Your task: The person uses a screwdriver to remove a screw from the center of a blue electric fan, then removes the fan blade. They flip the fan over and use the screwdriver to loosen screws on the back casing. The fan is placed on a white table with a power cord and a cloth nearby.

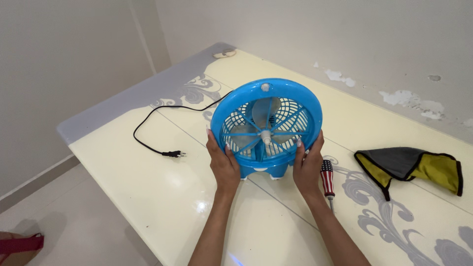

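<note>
Red strap and brown sole of a sandal (19, 245) lie on the pale tiled floor (74, 226), far out to the left of your left hand and below the table edge. Coming closer, a black power cord (148, 129) curls across the glossy cream table (162, 197), its plug (172, 154) resting well to the left of your left hand, the cable running back toward the fan. Your left hand (224, 165) is open and flat, palm pressed against the left lower rim of the blue plastic fan (266, 123), fingers spread upward along the ring. The fan sits between your two hands, standing upright on its small blue feet on the table, tilted slightly back so its round grille faces you; pale grey blades show behind the blue bars, with a white hub at the centre. Your right hand (308, 167) mirrors the left, flat against the right lower rim, fingertips reaching up the ring's outer edge. Neither hand pinches anything; both simply press in on the housing from its sides. Just beside your right wrist, on its outer side, lies a screwdriver (327, 182) with a striped red, white and blue handle, its shaft pointing back toward you. Farther right, well apart from your right hand, a folded grey and yellow cloth (411, 167) with dark edging rests on the table near its grey swirl pattern.
</note>
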